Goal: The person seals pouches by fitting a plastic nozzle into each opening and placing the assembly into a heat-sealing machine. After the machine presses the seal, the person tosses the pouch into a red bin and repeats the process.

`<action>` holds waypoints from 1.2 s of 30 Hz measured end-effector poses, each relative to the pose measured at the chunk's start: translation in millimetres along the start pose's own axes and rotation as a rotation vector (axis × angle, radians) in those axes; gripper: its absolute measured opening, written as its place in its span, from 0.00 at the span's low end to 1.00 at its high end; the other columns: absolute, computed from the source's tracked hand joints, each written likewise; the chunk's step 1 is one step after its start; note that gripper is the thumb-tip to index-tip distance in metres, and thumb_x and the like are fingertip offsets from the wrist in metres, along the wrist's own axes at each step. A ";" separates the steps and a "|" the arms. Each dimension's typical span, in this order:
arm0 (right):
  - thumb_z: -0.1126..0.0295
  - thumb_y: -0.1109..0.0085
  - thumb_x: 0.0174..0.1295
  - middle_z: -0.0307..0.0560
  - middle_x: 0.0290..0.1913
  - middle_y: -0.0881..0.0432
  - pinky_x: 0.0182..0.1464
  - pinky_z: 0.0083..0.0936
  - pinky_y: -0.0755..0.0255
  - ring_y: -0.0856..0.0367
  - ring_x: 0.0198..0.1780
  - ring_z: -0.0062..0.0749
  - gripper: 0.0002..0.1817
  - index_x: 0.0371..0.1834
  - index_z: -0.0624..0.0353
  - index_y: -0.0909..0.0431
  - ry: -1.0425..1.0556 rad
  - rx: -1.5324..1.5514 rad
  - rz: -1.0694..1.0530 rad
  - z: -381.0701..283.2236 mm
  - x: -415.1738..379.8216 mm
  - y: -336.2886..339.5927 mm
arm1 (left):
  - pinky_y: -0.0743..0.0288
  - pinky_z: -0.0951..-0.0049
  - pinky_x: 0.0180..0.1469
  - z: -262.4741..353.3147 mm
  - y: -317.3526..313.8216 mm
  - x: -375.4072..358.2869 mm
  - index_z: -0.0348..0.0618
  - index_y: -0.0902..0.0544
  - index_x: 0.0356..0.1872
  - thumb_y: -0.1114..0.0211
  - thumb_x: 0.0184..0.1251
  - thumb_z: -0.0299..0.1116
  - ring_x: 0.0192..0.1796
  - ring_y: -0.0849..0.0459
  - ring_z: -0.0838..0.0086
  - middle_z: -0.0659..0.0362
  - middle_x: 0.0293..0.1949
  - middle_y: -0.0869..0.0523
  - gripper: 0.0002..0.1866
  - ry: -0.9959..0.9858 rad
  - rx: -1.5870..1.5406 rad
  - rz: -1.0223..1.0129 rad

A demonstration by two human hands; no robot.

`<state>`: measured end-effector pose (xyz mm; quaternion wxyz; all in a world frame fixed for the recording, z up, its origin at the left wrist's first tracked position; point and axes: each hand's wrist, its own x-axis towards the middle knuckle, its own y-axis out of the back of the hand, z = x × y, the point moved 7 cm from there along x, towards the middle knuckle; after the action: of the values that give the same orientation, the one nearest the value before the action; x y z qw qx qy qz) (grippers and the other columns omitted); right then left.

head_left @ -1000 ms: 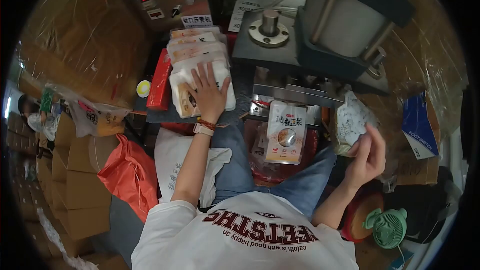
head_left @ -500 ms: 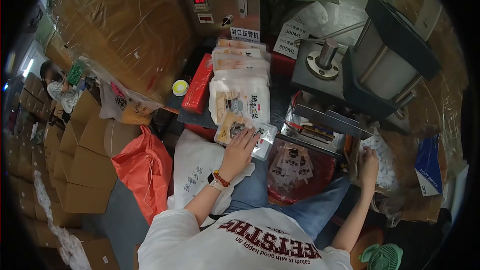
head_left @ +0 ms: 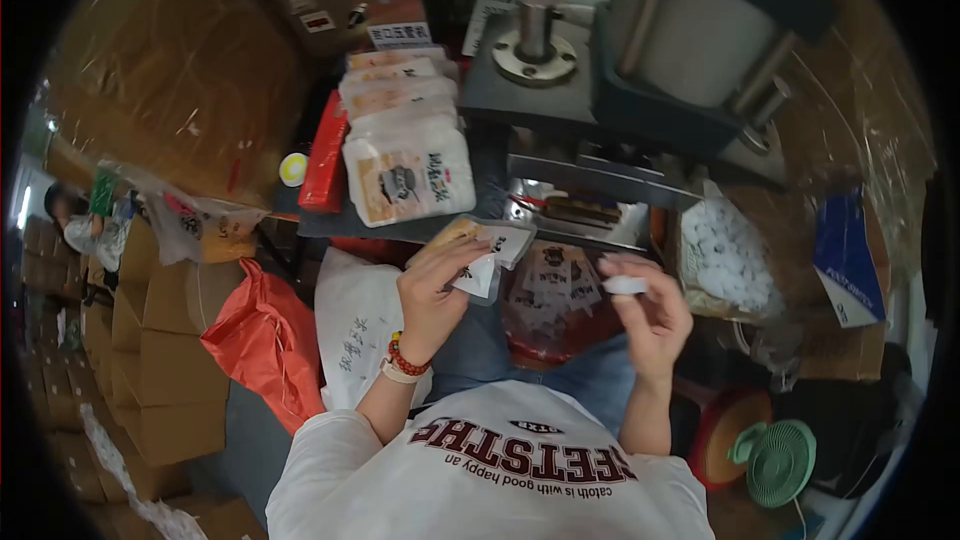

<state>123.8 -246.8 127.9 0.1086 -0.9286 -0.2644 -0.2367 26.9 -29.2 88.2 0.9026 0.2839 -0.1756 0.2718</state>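
My left hand [head_left: 432, 285] is closed round a flat printed pouch [head_left: 503, 243], held tilted above my lap. Between the thumb and fingers of my right hand [head_left: 658, 318] is a small white plastic piece [head_left: 625, 285], perhaps a spout or cap. A gap separates the two hands. Beyond the left hand, similar printed pouches [head_left: 412, 180] lie in an overlapping row on the bench. A red basin [head_left: 540, 348] between my knees holds several more pouches [head_left: 555, 283]. To the right, a box holds a heap of white plastic pieces [head_left: 728, 252].
A press machine [head_left: 690, 50] with a metal jaw area [head_left: 575, 208] stands ahead. On the bench's left lies a red box [head_left: 323, 155] beside a yellow-and-white round lid [head_left: 293, 169]. A green fan [head_left: 780, 462] stands low right. Another person [head_left: 90, 230] is at far left.
My right hand has come out of the box of white pieces, bringing one towards the middle. My left hand has lifted the pouch off the row. The view has shifted right.
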 end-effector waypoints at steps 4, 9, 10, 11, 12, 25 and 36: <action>0.74 0.33 0.49 0.44 0.51 0.17 0.65 0.43 0.42 0.25 0.60 0.45 0.15 0.43 0.57 0.16 0.211 -0.539 -0.186 2.8 7.5 -30.5 | 0.21 0.68 0.51 33.4 -13.0 4.8 0.40 0.14 0.40 0.46 0.40 0.14 0.51 0.15 0.60 0.55 0.43 0.12 0.23 -0.156 0.187 -0.044; 0.73 0.32 0.50 0.47 0.53 0.18 0.65 0.44 0.41 0.26 0.61 0.45 0.13 0.42 0.57 0.15 0.227 -0.383 -0.199 -3.9 8.6 -23.8 | 0.20 0.71 0.45 51.0 -31.2 7.4 0.40 0.15 0.40 0.38 0.49 0.20 0.45 0.13 0.64 0.56 0.40 0.12 0.14 -0.198 0.030 -0.241; 0.74 0.33 0.51 0.49 0.55 0.20 0.66 0.41 0.42 0.28 0.62 0.45 0.15 0.44 0.59 0.17 0.099 -0.269 -0.178 9.8 5.7 -20.6 | 0.20 0.73 0.42 46.8 -39.7 6.1 0.39 0.15 0.40 0.36 0.53 0.22 0.42 0.12 0.69 0.56 0.39 0.12 0.11 -0.126 -0.088 -0.327; 0.76 0.33 0.51 0.50 0.56 0.22 0.67 0.38 0.42 0.29 0.64 0.44 0.17 0.47 0.60 0.18 -0.028 -0.154 -0.154 22.5 1.3 -17.3 | 0.20 0.73 0.42 38.8 -48.0 3.9 0.39 0.15 0.40 0.36 0.53 0.22 0.42 0.12 0.69 0.56 0.39 0.12 0.11 -0.129 -0.097 -0.337; 0.76 0.33 0.51 0.50 0.56 0.22 0.67 0.38 0.42 0.29 0.64 0.44 0.17 0.47 0.60 0.18 -0.032 -0.162 -0.146 25.1 -2.5 -15.1 | 0.22 0.76 0.40 7.1 -70.3 -4.7 0.38 0.15 0.40 0.35 0.58 0.25 0.39 0.14 0.75 0.57 0.37 0.12 0.09 0.150 -0.213 -0.477; 0.72 0.42 0.61 0.55 0.52 0.24 0.52 0.38 0.30 0.23 0.50 0.53 0.19 0.56 0.60 0.27 -0.282 -1.318 0.296 61.9 -0.4 134.8 | 0.19 0.74 0.43 -49.8 -155.6 24.5 0.27 0.20 0.47 0.33 0.64 0.34 0.42 0.14 0.73 0.52 0.44 0.14 0.18 0.907 -0.994 -0.533; 0.78 0.44 0.58 0.59 0.42 0.20 0.46 0.39 0.27 0.20 0.43 0.52 0.19 0.54 0.61 0.26 -0.295 -1.125 0.139 78.5 0.5 145.2 | 0.29 0.70 0.47 -18.3 -4.2 46.6 0.37 0.20 0.48 0.34 0.63 0.42 0.45 0.20 0.62 0.52 0.40 0.17 0.20 -0.094 0.530 0.284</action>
<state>233.0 -342.4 49.1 -0.4237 -0.8819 -0.0489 -0.2009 69.1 -2.7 94.2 0.7409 0.4943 -0.1782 0.4182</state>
